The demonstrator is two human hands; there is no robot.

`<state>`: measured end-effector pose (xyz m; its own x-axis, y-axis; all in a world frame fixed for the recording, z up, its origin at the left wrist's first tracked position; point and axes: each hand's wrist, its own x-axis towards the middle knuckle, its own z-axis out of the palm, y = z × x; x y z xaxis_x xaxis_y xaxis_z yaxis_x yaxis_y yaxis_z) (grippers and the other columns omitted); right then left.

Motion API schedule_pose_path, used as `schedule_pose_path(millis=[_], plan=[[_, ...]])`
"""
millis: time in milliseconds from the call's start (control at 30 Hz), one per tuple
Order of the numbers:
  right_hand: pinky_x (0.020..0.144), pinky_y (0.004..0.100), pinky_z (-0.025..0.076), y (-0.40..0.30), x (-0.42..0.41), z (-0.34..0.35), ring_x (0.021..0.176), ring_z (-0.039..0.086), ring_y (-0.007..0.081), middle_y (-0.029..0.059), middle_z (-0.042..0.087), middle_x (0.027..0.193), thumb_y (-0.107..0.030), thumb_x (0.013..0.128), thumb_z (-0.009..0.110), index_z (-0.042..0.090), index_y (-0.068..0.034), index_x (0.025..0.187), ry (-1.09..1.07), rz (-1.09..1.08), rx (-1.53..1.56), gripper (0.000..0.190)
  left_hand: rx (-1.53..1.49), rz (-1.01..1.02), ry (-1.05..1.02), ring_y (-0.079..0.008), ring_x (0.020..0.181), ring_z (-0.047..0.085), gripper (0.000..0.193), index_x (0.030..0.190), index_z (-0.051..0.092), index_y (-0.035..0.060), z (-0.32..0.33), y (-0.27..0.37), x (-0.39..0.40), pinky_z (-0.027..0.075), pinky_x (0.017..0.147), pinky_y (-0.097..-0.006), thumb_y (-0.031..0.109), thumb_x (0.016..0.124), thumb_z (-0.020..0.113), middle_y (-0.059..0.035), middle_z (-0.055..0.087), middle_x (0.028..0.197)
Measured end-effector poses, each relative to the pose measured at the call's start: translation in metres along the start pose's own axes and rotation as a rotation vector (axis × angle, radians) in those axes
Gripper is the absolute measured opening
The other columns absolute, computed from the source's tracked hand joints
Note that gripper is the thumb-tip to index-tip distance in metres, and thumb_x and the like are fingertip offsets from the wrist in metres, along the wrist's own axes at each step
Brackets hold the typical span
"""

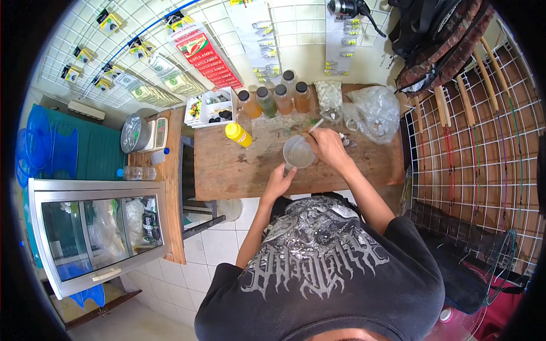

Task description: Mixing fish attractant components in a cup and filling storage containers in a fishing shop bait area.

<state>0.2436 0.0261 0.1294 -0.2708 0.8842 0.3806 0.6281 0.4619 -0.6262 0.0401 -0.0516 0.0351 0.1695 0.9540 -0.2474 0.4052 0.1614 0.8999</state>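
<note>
My left hand (280, 183) grips the near side of a translucent plastic cup (299, 152), which has liquid inside, above the wooden table (222, 174). A thin white stick (317, 124) is pinched in my right hand (326, 145) at the cup's right rim; its lower end is hidden by my fingers. To the left a yellow squeeze bottle (239, 134) stands on the wood. Several black-capped bottles (283, 100) of orange and green liquid line the back. Beside them are a bag of white pieces (329, 98) and a clear plastic bag (377, 114).
A white compartment tray (209, 108) sits at the table's back left corner. Further left are a digital scale (159, 133), a metal bowl (135, 133) and a water bottle (143, 173). A wire rack (473, 170) with wooden-handled rods rises on the right.
</note>
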Motion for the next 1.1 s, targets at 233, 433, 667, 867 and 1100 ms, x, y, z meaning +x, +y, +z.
schedule_pose_path(millis=[233,433,667,867,1100], plan=[[0.064,0.0522,0.051,-0.014,0.009,0.003,0.073,0.065,0.0439,0.0232,0.066,0.075,-0.020,0.094,0.058,0.064,-0.001,0.081,-0.007,0.043,-0.051,0.023,-0.083,0.061,-0.013,-0.0077,0.077,0.055,0.027,0.115,0.066,-0.0006,-0.018,-0.007,0.010,0.048,0.072,-0.0281,0.021,0.099,0.063,0.0007,0.065,0.087],[0.064,0.0515,0.050,-0.028,0.007,0.007,0.074,0.065,0.0430,0.0224,0.067,0.079,-0.019,0.094,0.058,0.063,0.000,0.083,-0.060,0.158,-0.116,0.023,-0.029,0.116,-0.013,-0.0061,0.073,0.049,0.026,0.117,0.065,-0.0002,-0.033,-0.009,0.010,0.044,0.067,-0.0261,0.019,0.100,0.062,0.0048,0.060,0.083],[0.063,0.0508,0.051,-0.039,0.011,0.016,0.073,0.067,0.0416,0.0213,0.068,0.077,-0.019,0.094,0.059,0.067,-0.001,0.090,-0.039,0.111,-0.130,0.020,-0.141,0.151,-0.035,-0.0041,0.069,0.043,0.024,0.115,0.065,0.0000,-0.041,-0.016,0.012,0.039,0.063,-0.0245,0.019,0.100,0.061,0.0080,0.054,0.079],[0.064,0.0503,0.051,-0.035,0.011,0.026,0.073,0.066,0.0420,0.0211,0.068,0.077,-0.019,0.094,0.059,0.067,-0.002,0.091,-0.023,0.101,-0.132,0.020,-0.080,0.148,-0.052,-0.0076,0.079,0.053,0.026,0.116,0.064,-0.0019,-0.051,-0.017,0.017,0.046,0.073,-0.0271,0.019,0.100,0.060,0.0018,0.064,0.088],[0.063,0.0506,0.051,-0.041,0.019,0.024,0.074,0.066,0.0428,0.0218,0.067,0.077,-0.021,0.094,0.061,0.067,0.000,0.089,0.013,0.149,-0.179,0.022,-0.070,0.163,-0.051,-0.0120,0.093,0.061,0.029,0.118,0.064,-0.0039,-0.055,-0.012,0.017,0.049,0.087,-0.0302,0.018,0.100,0.061,-0.0051,0.071,0.102]])
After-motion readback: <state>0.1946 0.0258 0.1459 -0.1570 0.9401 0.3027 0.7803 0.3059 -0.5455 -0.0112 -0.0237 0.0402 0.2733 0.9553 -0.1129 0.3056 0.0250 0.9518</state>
